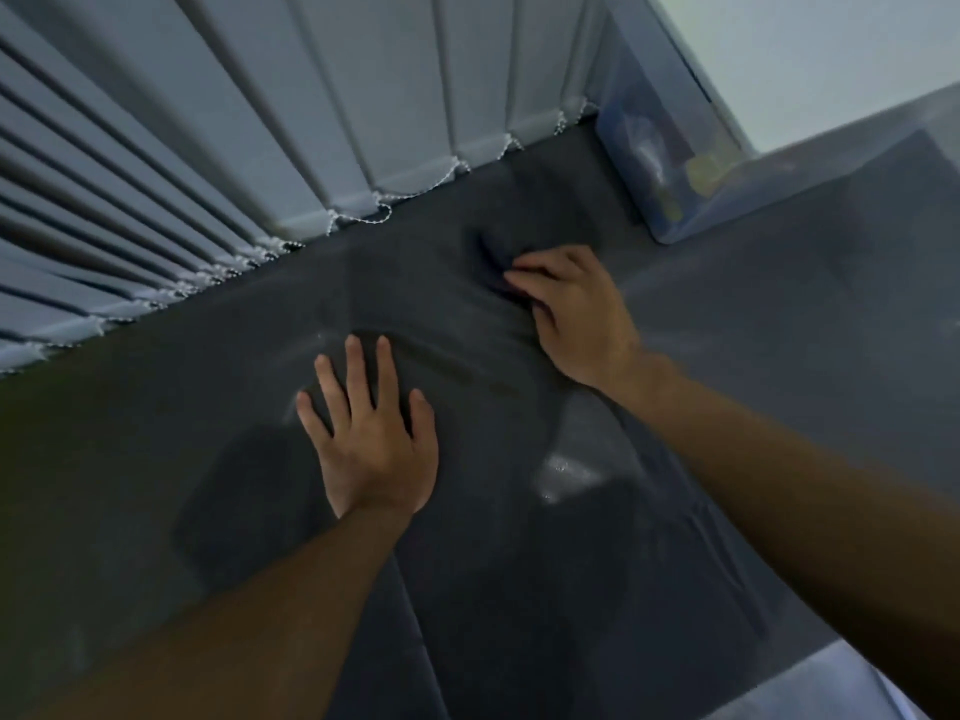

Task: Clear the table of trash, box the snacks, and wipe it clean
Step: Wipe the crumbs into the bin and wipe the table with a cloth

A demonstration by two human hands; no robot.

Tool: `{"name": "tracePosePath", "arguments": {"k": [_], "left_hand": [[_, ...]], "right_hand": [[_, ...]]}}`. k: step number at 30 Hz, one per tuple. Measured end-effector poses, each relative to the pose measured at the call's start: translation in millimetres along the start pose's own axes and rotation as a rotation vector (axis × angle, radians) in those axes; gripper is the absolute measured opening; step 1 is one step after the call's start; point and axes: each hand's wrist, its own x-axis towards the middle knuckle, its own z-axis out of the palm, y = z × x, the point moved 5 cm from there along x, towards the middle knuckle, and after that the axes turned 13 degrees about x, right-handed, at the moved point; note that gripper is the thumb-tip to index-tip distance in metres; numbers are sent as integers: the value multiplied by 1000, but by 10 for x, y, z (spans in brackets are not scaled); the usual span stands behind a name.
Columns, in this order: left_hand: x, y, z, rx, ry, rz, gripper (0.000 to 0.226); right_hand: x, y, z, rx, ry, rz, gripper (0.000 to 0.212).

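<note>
A dark grey tablecloth covers the table [156,418]. My left hand [371,433] lies flat on it near the middle, fingers spread and straight. Farther back, my right hand [574,309] has its fingers curled round a dark blue cloth [493,252] bunched against the tabletop. The tablecloth is wrinkled between the two hands. A clear plastic box [670,153] with blurred yellow and blue contents stands at the back right corner.
Vertical grey blinds [260,122] with a beaded chain run along the table's far edge. A shiny wet or glossy patch [566,472] shows on the cloth at my right forearm. A pale surface [810,683] lies beyond the near right edge.
</note>
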Motion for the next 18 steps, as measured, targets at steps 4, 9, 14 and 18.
{"name": "tracePosePath", "arguments": {"k": [4,9,14,18], "left_hand": [[1,-4,26,24,-2,19,72],[5,19,48,18,2,43,79],[-29,52,9,56,6,107,70],[-84,124,-83,-5,26,233,60]], "right_hand": [[-265,255,-256,-60,181,178,38],[-596,-85,-87,-69,231,353,44],[-1133,-321,-86,-64,80,79,35],[-1433,12,-385,-124,380,548,39]]}}
